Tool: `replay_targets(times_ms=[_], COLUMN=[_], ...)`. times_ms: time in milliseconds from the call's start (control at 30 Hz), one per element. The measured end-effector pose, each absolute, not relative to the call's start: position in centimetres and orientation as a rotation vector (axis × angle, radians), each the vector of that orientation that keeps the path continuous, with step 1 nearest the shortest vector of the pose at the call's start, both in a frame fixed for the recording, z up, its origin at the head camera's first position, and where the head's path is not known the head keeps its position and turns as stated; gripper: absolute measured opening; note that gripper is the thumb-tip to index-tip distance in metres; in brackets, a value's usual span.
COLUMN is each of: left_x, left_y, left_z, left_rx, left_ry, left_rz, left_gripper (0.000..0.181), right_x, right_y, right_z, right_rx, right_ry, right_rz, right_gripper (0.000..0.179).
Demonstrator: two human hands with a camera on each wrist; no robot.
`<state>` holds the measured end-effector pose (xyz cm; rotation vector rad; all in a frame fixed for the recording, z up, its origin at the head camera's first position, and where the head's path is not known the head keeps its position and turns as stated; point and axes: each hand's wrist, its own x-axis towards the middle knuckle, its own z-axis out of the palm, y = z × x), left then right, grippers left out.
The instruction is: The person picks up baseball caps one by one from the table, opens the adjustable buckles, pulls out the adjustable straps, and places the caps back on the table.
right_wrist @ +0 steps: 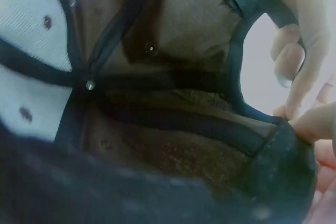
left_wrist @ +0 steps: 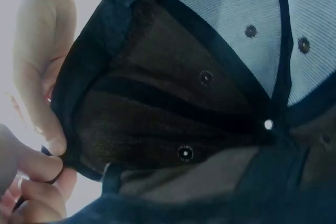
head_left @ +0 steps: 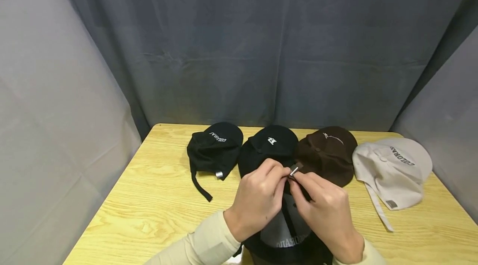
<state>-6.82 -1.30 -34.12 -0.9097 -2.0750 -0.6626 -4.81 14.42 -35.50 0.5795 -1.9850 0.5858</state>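
A dark brown cap [head_left: 269,232] is held at the near edge, its hollow inside showing. Its pale front lining [left_wrist: 226,9] and dark seam tapes [right_wrist: 173,80] are visible from within. My left hand [head_left: 257,198] pinches the cap's back strap beside a small metal buckle [head_left: 294,171]. On the buckle's other side, my right hand [head_left: 328,207] pinches the strap with thumb and fingers. The fingertips of both hands nearly meet there. They partly hide how the strap runs through the buckle.
Behind my hands several caps lie in a row on the wooden table [head_left: 149,198]: a black cap [head_left: 213,149] with a loose strap, a black cap with a white letter [head_left: 274,142], a brown cap [head_left: 328,155] and a beige cap [head_left: 396,173]. Grey curtains surround the table.
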Motion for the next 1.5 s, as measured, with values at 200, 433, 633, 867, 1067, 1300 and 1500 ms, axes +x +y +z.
replay_targets(times_ms=[200, 433, 633, 867, 1067, 1300, 1500], left_x=[-6.93, -7.17, -7.25, -6.88, -6.86, -7.22, -7.37], left_y=[-1.53, -1.74, -1.81, -1.66, -1.69, -1.96, -2.11], left_z=[-34.32, -34.41, -34.46, -34.06, -34.3, -34.69, -34.72], left_rx=[-0.919, -0.918, -0.881, -0.881, -0.893, -0.937, -0.958], left_ry=[-2.069, -2.068, -2.053, -2.112, -2.111, -2.058, -2.019], left_rz=[-0.661, -0.64, -0.607, -0.746, -0.743, -0.676, -0.615], left_gripper=[0.011, 0.007, 0.007, 0.012, 0.013, 0.011, 0.009], right_x=[-4.7, -4.7, -4.85, -4.9, -4.78, -4.7, -4.86], right_y=[14.43, 14.38, 14.64, 14.79, 14.57, 14.61, 14.66], right_z=[-35.74, -35.75, -35.65, -35.49, -35.32, -35.56, -35.69], right_rx=[0.564, 0.539, 0.59, 0.601, 0.595, 0.591, 0.574], right_ry=[-2.023, -2.035, -2.036, -2.05, -2.06, -2.074, -2.048], right_rz=[0.616, 0.644, 0.604, 0.541, 0.509, 0.59, 0.601], right_gripper=[0.048, 0.035, 0.018, 0.021, 0.048, 0.047, 0.02])
